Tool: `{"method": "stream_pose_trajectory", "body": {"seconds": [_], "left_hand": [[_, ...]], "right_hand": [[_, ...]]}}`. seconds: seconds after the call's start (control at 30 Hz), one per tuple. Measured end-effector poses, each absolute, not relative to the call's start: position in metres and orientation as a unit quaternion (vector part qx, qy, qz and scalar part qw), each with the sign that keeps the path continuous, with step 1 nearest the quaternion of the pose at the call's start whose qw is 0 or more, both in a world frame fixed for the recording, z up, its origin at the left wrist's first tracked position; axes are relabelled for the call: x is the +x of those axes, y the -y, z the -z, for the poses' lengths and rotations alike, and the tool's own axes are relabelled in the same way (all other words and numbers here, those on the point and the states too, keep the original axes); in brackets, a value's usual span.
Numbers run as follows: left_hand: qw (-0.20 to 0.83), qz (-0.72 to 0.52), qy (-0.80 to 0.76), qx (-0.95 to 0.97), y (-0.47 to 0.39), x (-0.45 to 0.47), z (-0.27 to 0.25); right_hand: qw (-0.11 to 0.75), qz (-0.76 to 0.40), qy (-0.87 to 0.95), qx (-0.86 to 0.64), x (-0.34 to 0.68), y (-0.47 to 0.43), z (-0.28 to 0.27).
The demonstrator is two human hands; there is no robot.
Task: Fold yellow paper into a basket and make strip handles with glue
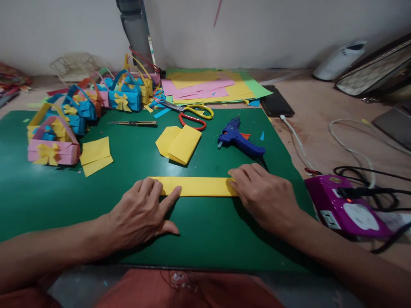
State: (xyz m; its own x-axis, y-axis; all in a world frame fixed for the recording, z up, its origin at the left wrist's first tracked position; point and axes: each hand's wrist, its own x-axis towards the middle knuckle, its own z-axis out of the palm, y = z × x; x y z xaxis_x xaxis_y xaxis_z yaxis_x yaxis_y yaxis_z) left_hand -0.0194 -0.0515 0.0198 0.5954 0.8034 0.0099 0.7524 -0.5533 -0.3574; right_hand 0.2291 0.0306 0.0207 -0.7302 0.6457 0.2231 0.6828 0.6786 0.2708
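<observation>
The left hand (138,209) is lying spread, gripping nothing, on one end of a long, flat yellow paper strip (202,187) across the smooth green board (218,235); the right hand (263,192) is covering the other end, pinching or only pressing, I cannot tell; uneven pressure could be skewing it.

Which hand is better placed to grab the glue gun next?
Probably the right hand: the glue gun lies just beyond it. The left hand, at the left end of the yellow strip, is farther.
</observation>
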Motion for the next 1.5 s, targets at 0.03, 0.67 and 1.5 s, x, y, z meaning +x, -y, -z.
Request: {"method": "stream_pose_trajectory", "body": {"seconds": [0.03, 0.67, 1.5], "left_hand": [[0.158, -0.073, 0.434, -0.884, 0.05, -0.019, -0.02], [0.116, -0.12, 0.39, -0.906, 0.037, 0.01, -0.025], [0.097, -0.068, 0.455, -0.883, 0.068, -0.057, -0.015]], "right_hand": [[0.063, 0.176, 0.929, -0.32, 0.229, -0.031, -0.02], [-0.083, 0.31, 0.916, -0.241, 0.209, 0.01, -0.012], [-0.041, 0.369, 0.897, -0.24, 0.249, 0.008, -0.01]]}}
